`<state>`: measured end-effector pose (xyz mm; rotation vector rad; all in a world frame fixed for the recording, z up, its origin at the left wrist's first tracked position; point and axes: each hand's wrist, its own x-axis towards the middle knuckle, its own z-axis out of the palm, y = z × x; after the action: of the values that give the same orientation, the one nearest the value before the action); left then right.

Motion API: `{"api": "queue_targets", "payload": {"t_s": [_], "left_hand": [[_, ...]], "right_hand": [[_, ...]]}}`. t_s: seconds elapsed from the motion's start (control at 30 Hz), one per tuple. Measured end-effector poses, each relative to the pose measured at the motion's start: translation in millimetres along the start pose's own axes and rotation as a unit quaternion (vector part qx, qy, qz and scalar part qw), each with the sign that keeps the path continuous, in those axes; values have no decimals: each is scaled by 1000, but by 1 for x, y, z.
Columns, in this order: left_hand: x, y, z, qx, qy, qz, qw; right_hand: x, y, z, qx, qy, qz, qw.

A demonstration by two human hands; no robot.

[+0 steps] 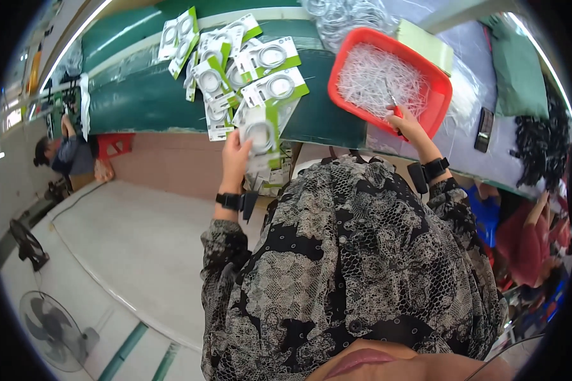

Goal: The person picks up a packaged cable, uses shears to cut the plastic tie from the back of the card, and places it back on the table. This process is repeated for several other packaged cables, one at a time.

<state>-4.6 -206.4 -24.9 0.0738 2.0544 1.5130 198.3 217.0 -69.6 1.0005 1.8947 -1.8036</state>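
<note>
Hands (236,152) closed on package (261,142), red-handled tool (397,112)

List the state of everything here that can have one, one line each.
Left hand, closed on a carded cable
Carded cable, coiled, blurred
Right hand, closed on a red-handled tool
Red-handled tool, held over a red bin; open or shut unclear
Red bin, uncovered, holding thin whitish strips
Thin whitish strips, loose, tangled
Heap of packs, overlapping, untidy
Black handheld device, lying down; on or off unclear
</note>
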Motion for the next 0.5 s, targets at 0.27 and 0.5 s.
{"api": "queue_targets", "payload": {"t_s": [0.27, 0.5], "left_hand": [[-22, -103, -62, 349, 73, 17, 934], [150, 11, 22, 372, 52, 370, 850]], "right_hand": [[1, -6, -12, -54, 47, -10, 997], [-53, -47, 9, -103, 106, 77, 986]]}}
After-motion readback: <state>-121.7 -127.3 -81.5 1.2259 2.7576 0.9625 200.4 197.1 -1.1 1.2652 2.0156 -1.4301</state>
